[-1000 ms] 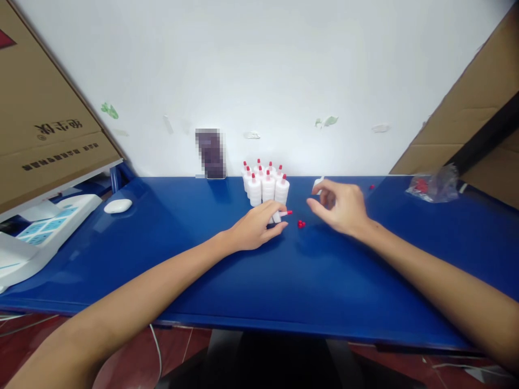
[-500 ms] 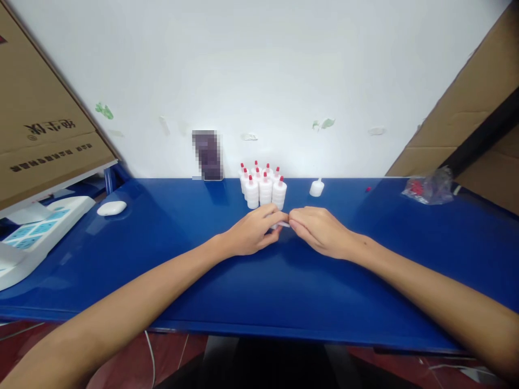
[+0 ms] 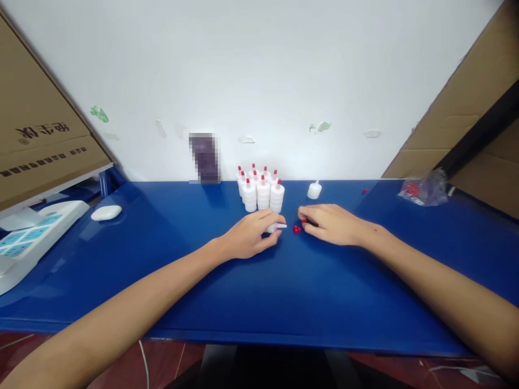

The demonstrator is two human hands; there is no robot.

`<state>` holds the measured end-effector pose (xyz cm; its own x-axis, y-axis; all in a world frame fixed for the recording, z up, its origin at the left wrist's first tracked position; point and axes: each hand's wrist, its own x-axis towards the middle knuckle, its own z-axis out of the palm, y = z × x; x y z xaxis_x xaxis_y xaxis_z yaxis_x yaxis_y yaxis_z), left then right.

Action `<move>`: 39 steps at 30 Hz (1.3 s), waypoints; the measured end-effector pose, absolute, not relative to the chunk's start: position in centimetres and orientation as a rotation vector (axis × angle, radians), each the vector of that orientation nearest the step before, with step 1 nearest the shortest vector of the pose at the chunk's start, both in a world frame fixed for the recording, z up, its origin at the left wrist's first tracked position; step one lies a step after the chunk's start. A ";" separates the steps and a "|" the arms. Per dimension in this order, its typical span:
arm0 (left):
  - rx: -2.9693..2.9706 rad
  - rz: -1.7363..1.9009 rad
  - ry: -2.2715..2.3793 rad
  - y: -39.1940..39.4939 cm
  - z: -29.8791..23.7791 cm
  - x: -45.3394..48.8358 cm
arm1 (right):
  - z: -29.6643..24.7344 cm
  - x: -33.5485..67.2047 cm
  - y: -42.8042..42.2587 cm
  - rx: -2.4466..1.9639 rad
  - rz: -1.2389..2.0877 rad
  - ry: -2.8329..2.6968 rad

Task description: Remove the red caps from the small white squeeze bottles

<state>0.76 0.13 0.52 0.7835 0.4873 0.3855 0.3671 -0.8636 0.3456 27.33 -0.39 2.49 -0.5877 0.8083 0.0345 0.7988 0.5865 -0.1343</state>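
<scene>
My left hand [image 3: 252, 233] is closed around a small white squeeze bottle [image 3: 272, 228], tilted so its bare nozzle points right. Most of that bottle is hidden by my fingers. To its right, my right hand [image 3: 330, 224] pinches a small red cap [image 3: 304, 222] between thumb and fingers, low over the table. Several loose red caps [image 3: 297, 229] lie just left of those fingertips. Behind my left hand stands a tight cluster of white bottles [image 3: 263, 194], upright with red caps on their tips. One uncapped white bottle [image 3: 314, 190] stands apart, behind my right hand.
On the blue table [image 3: 243, 302], a clear plastic bag [image 3: 425, 190] with red caps lies at the right, near a stray red cap [image 3: 365, 190]. A white case [image 3: 106, 213] and a power strip [image 3: 44, 232] are at left. A blurred dark object [image 3: 206, 158] leans on the wall.
My hands have moved apart, my right hand shifting right. The loose red caps and the bottle's nozzle now show between them. A red cap is now visible in my right fingers.
</scene>
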 end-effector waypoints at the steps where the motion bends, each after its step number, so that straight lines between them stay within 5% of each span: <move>1: 2.723 0.688 0.670 0.1 0.5 0.8 | 2.6 27.2 -0.5 -1.368 0.172 -2.718; 29: 2.585 0.805 0.681 0.4 0.0 0.4 | 2.4 23.6 -3.0 -1.018 0.226 -2.265; 39: 2.665 0.702 0.712 0.1 0.7 0.8 | 4.4 31.0 4.5 -1.723 -0.151 -1.767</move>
